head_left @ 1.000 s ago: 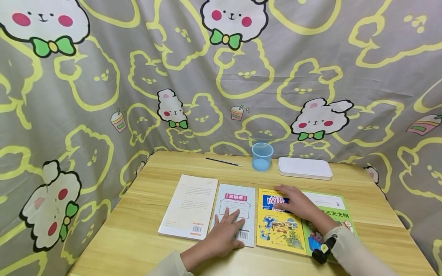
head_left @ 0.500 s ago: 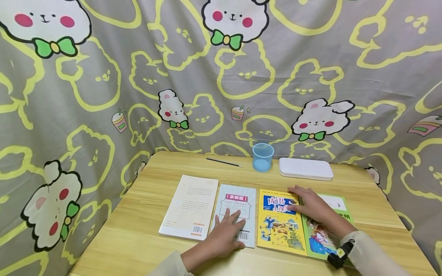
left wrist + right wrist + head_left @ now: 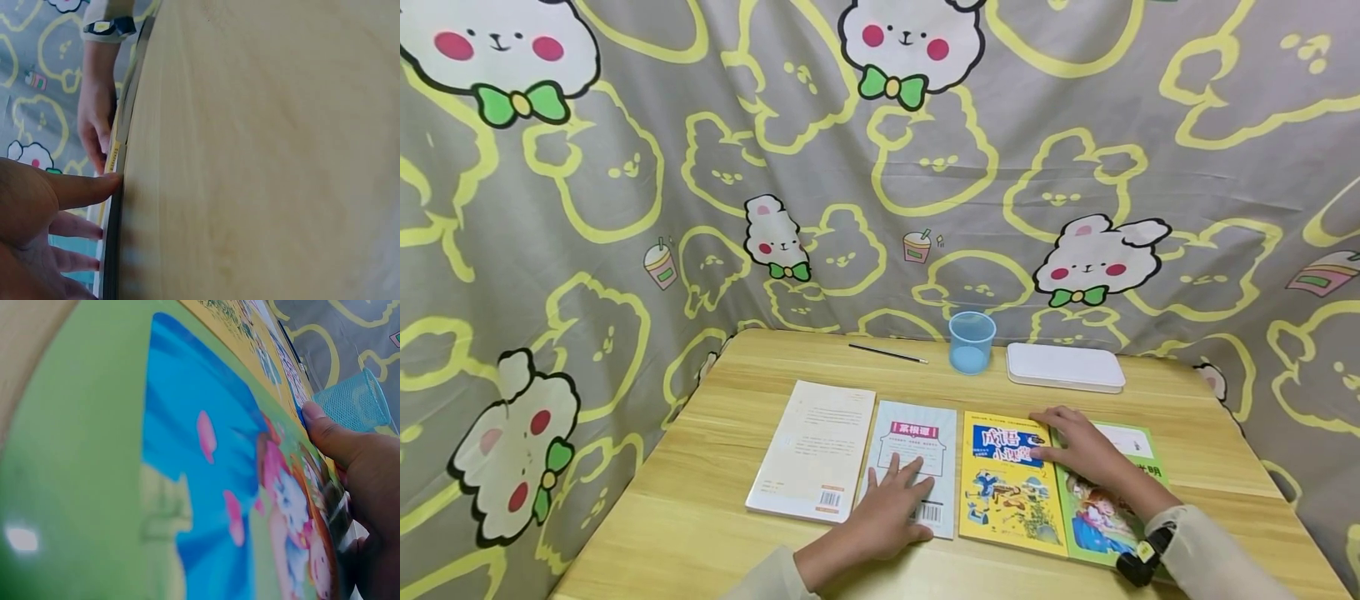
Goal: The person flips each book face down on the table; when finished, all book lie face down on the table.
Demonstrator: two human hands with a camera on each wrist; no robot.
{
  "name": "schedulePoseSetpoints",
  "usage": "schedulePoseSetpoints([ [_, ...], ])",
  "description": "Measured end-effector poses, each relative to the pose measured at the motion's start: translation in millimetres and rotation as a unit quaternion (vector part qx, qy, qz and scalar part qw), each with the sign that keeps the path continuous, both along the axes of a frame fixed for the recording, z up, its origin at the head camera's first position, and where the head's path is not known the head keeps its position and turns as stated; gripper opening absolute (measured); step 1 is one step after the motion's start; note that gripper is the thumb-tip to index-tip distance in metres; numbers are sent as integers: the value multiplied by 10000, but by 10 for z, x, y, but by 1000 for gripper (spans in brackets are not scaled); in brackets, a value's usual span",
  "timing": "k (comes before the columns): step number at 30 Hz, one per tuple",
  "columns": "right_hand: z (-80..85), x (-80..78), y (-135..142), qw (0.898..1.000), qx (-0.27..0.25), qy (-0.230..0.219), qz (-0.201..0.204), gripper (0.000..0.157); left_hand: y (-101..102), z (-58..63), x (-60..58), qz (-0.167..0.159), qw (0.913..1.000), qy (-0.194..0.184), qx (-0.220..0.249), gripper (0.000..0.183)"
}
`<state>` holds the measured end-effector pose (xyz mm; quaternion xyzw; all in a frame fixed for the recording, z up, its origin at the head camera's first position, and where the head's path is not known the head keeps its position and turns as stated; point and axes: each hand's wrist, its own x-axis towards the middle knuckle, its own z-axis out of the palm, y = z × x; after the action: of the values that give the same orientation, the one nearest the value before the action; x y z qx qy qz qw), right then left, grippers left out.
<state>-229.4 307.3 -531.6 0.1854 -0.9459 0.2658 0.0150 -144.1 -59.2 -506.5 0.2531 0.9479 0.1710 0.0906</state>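
Note:
A row of books lies flat on the wooden table. My left hand [image 3: 891, 508] rests with spread fingers on the pale blue book [image 3: 917, 421], covering part of its lower left. A cream book [image 3: 811, 450] is just left of it. My right hand [image 3: 1086, 450] lies across the seam between the yellow book [image 3: 1011, 500] and the green book [image 3: 1101, 517], its thumb on the yellow cover. In the right wrist view, the thumb [image 3: 334, 437] reaches over the yellow cover, and the green book's cover [image 3: 81, 456] fills the foreground. The right hand hides part of the green book's title.
Behind the books stand a light blue mesh cup [image 3: 972, 343] and a white case [image 3: 1064, 367]. A dark pencil [image 3: 887, 353] lies left of the cup. A patterned curtain [image 3: 842, 167] hangs close behind the wooden table [image 3: 655, 508].
My right hand has slid rightward from the yellow book's title toward the green book, uncovering the title. My left hand has stayed on the pale blue book.

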Motion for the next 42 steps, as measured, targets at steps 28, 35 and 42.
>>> schedulePoseSetpoints([
  [28,-56,-15,39,10000,-55,68,-11,69,269,-2,-1,-186,9980,214,-569,90],
  [35,-53,-11,38,10000,-53,32,-23,69,350,-34,-1,-259,9972,303,-633,91],
  [42,-59,-5,41,10000,-47,38,-35,69,403,-28,4,-376,9960,379,-714,89],
])
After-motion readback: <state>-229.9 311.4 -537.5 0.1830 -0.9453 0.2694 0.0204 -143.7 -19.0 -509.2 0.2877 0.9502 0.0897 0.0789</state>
